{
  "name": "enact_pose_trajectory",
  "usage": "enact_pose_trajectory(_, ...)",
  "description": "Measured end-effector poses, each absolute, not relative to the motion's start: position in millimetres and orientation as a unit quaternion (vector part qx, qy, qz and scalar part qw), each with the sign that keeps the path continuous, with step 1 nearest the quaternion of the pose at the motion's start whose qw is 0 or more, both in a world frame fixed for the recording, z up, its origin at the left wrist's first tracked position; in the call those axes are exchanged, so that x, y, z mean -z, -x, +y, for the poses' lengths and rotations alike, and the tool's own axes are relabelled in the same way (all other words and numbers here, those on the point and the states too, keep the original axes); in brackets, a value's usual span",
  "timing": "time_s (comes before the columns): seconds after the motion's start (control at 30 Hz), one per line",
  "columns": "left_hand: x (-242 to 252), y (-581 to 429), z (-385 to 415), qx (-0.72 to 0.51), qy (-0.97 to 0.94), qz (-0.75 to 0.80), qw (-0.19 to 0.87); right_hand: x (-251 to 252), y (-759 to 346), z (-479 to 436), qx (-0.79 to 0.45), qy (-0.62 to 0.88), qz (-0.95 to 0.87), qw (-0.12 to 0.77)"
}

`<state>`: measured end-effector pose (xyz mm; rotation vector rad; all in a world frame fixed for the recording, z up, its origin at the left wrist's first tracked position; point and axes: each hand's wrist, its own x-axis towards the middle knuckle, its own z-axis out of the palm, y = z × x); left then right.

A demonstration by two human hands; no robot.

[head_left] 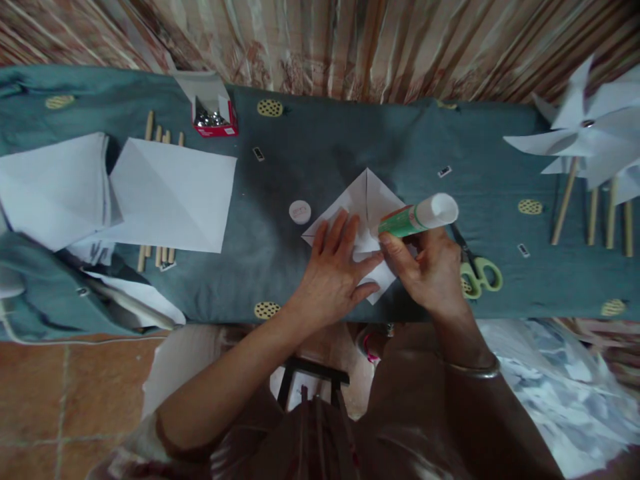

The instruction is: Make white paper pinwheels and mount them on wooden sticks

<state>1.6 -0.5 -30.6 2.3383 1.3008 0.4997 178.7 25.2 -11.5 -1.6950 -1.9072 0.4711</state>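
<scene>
A white paper square (353, 197) with cut diagonal lines lies on the dark green cloth in front of me. My left hand (336, 267) rests on it, fingers spread and pressing the paper flat. In my right hand (433, 267) is a green and white glue stick (413, 217), gripped and tilted, its lower end at the middle of the paper. The exact contact point is hidden by my fingers. The round white cap (300, 212) lies left of the paper. Just right of my right hand are scissors (480, 275) with light green handles, their blades partly hidden.
White paper sheets (175, 187) lie at the left over several wooden sticks (150, 125). Behind them stands an open red box (216, 123) of small shiny metal pieces. At the far right are white paper pinwheels (587, 127) on sticks. A curtain (320, 47) hangs along the back edge.
</scene>
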Motion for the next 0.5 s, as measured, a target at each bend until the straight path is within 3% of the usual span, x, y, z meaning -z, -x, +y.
enact_pose_trajectory(0.5,28,-2,-1,-0.179,-0.839,0.47,0.21,12,-165,31,-0.192,0.614,-0.714,0.278)
